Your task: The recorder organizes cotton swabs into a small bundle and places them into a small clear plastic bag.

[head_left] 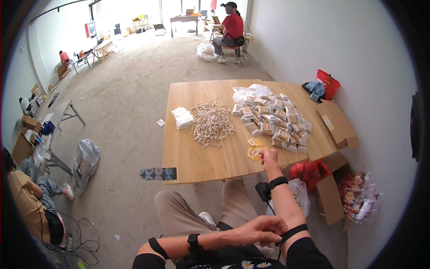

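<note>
My left arm reaches across my body, and my left hand (264, 227) pinches at the black strap (293, 233) round my right arm near the elbow. Held just over the table's front edge, my right hand (268, 157) is closed in a fist; whatever it may hold is hidden. Beside that fist lie yellow labels or cards (254, 149). A large heap of small white-and-tan packets (273, 117) sits behind them. To its left is a loose pile of cotton swabs (211, 123), with a stack of white plastic bags (182, 117) at its left edge.
The wooden table (188, 157) stands before my knees. At its right are open cardboard boxes (336, 123), a red bag (310, 170) and packaged goods (358, 197). One person (233, 29) sits far back; another (33, 197) sits at the left, near a grey plastic bag (86, 166).
</note>
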A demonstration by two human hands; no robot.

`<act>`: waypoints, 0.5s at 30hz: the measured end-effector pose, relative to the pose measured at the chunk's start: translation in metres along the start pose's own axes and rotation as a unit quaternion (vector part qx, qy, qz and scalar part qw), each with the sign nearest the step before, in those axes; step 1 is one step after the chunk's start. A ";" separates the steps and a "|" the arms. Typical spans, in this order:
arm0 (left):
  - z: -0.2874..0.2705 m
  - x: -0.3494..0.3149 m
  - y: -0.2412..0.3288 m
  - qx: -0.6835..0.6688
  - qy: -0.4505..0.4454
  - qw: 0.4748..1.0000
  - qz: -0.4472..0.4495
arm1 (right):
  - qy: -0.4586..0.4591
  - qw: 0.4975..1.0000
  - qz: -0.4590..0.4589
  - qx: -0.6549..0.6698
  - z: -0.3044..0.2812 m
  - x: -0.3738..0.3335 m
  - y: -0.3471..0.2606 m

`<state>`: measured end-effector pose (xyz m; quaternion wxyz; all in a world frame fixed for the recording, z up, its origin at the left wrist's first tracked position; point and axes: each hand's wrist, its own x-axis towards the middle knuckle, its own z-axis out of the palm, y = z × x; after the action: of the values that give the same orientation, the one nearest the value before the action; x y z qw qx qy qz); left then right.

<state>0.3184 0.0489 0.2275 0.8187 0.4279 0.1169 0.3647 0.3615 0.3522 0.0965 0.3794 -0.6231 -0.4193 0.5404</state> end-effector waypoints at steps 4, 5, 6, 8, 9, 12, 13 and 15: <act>0.005 0.009 0.013 -0.055 -0.008 0.997 0.044 | 0.021 0.972 -0.140 -0.187 0.011 -0.008 0.022; 0.007 0.013 0.016 -0.056 -0.006 0.997 0.045 | 0.028 0.935 -0.202 -0.290 0.014 -0.014 0.025; 0.009 0.017 0.019 -0.041 0.007 0.999 0.036 | 0.036 0.883 -0.262 -0.387 0.018 -0.020 0.027; 0.009 0.025 0.018 -0.027 0.020 0.999 0.028 | 0.034 0.859 -0.276 -0.430 0.028 -0.033 0.029; 0.007 0.029 0.015 -0.028 0.014 0.999 0.035 | 0.034 0.833 -0.290 -0.471 0.033 -0.039 0.028; 0.004 0.038 0.014 -0.037 0.006 0.999 0.040 | -0.009 0.759 -0.378 -0.530 0.036 -0.058 0.030; 0.003 0.040 0.016 -0.043 0.007 0.998 0.037 | -0.025 0.705 -0.444 -0.553 0.037 -0.061 0.033; 0.005 0.044 0.020 -0.049 -0.006 0.998 0.029 | -0.039 0.671 -0.480 -0.564 0.040 -0.067 0.040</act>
<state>0.3421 0.0838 0.2519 0.8286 0.3926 0.0811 0.3908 0.3219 0.2763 0.0785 0.1462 -0.4093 -0.9000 -0.0317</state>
